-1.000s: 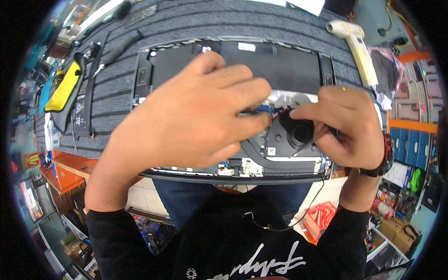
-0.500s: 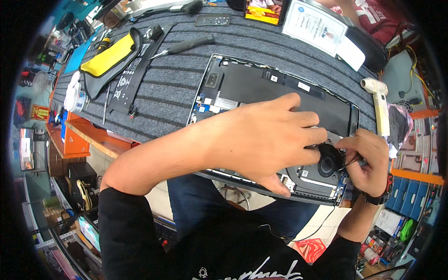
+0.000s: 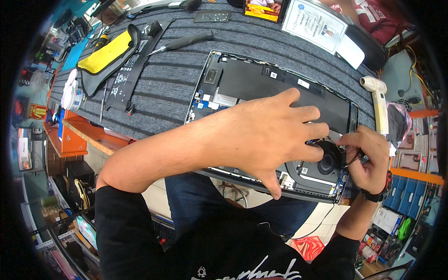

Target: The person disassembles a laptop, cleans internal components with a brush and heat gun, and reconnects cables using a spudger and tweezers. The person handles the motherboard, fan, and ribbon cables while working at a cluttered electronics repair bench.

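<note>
An opened laptop chassis (image 3: 261, 77) lies on the ribbed grey mat, its dark inner side and bare boards facing up. Across its middle my left hand (image 3: 275, 135) reaches with fingers spread, the fingertips by the round black cooling fan (image 3: 328, 161). My left hand and forearm hide much of the chassis centre. At the right edge, beside the fan, my right hand (image 3: 368, 161) is closed, thumb and fingers pinching a thin black cable (image 3: 353, 159). Its exact run between the fingers is partly hidden.
To the left lie a flat black laptop battery (image 3: 123, 86), a yellow-and-black pouch (image 3: 108, 51), a screwdriver (image 3: 189, 41) and a thin metal tool (image 3: 103, 105). A cream handheld device (image 3: 380, 105) is right of the chassis. A framed certificate (image 3: 315, 28) stands at the back.
My left hand has shifted slightly, its thumb drawn in toward the left. My right hand stays beside the fan with its pinch slightly changed. The whole view has tilted a little.
</note>
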`<action>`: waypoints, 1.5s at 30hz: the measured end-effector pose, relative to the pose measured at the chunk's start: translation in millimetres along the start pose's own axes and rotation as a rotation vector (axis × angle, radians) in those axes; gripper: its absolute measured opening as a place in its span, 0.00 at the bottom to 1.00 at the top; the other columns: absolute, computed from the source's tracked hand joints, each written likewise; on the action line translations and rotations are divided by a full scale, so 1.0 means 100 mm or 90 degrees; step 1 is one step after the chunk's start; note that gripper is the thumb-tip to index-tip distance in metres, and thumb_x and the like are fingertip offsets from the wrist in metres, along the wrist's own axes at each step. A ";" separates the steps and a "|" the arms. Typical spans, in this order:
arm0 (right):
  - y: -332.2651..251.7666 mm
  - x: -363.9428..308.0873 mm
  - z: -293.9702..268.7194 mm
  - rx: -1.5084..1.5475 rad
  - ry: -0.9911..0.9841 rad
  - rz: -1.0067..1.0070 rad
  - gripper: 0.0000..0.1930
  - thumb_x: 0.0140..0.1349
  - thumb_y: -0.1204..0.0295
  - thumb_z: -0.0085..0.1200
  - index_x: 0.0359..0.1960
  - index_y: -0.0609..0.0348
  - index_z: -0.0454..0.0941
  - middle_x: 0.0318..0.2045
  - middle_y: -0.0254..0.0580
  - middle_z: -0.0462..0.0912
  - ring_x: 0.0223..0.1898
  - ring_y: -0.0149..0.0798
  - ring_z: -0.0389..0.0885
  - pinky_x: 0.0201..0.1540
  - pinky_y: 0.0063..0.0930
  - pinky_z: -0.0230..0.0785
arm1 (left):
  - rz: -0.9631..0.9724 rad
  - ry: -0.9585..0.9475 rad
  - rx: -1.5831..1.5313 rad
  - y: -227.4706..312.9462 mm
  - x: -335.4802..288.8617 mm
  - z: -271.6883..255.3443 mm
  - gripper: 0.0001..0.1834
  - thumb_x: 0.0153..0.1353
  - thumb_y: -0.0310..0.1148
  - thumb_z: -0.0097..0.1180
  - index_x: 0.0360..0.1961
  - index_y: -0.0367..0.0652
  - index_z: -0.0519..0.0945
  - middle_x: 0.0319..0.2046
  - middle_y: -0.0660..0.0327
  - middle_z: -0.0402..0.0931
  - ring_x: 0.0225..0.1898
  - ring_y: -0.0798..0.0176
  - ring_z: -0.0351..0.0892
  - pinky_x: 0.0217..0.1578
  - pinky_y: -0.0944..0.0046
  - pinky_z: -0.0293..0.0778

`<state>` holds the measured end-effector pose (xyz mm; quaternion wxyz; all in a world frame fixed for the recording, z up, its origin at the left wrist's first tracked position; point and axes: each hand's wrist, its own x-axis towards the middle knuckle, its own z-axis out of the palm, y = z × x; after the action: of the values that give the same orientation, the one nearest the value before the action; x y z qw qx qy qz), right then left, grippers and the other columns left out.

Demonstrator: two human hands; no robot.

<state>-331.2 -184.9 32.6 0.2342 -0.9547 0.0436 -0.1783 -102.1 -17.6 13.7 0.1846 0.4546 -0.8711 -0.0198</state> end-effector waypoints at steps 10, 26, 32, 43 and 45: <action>-0.02 0.00 0.01 0.015 0.007 0.013 0.10 0.51 0.81 0.58 0.36 0.58 0.84 0.21 0.41 0.77 0.21 0.43 0.75 0.26 0.33 0.64 | -0.007 -0.012 0.000 0.00 0.00 0.02 0.38 0.42 0.65 0.72 0.49 0.51 0.83 0.53 0.62 0.76 0.59 0.57 0.72 0.57 0.53 0.67; 0.11 0.10 0.18 -0.013 -0.046 -0.094 0.09 0.56 0.73 0.65 0.39 0.53 0.83 0.29 0.37 0.81 0.30 0.46 0.83 0.31 0.36 0.73 | -0.417 0.122 0.040 -0.48 -1.15 -0.54 0.15 0.65 0.33 0.65 0.28 0.32 0.77 0.23 0.60 0.72 0.25 0.63 0.70 0.29 0.62 0.64; 0.19 0.34 0.16 -0.125 -0.086 -0.252 0.09 0.55 0.68 0.66 0.38 0.51 0.83 0.24 0.35 0.74 0.27 0.42 0.80 0.29 0.36 0.72 | -0.513 0.095 -0.077 -0.59 -1.41 -0.52 0.20 0.70 0.33 0.58 0.24 0.29 0.73 0.19 0.58 0.70 0.24 0.65 0.67 0.28 0.61 0.62; 0.29 0.49 0.18 -0.167 -0.071 -0.399 0.14 0.49 0.61 0.74 0.31 0.53 0.84 0.24 0.31 0.70 0.25 0.35 0.77 0.24 0.29 0.66 | -0.513 0.020 -0.104 -0.56 -1.60 -0.49 0.11 0.71 0.33 0.53 0.36 0.34 0.78 0.27 0.60 0.76 0.30 0.65 0.75 0.36 0.63 0.71; 0.32 0.50 0.18 -0.171 -0.067 -0.423 0.14 0.47 0.61 0.75 0.30 0.53 0.84 0.25 0.31 0.71 0.25 0.34 0.77 0.24 0.28 0.67 | -0.471 0.039 -0.114 -0.55 -1.66 -0.43 0.08 0.70 0.30 0.53 0.41 0.35 0.78 0.32 0.59 0.78 0.34 0.64 0.77 0.40 0.62 0.73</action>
<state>-277.5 -213.5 18.7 0.0378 -0.9468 -0.2582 -0.1882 41.7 89.1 -8.0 0.2299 0.7207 -0.6372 -0.1473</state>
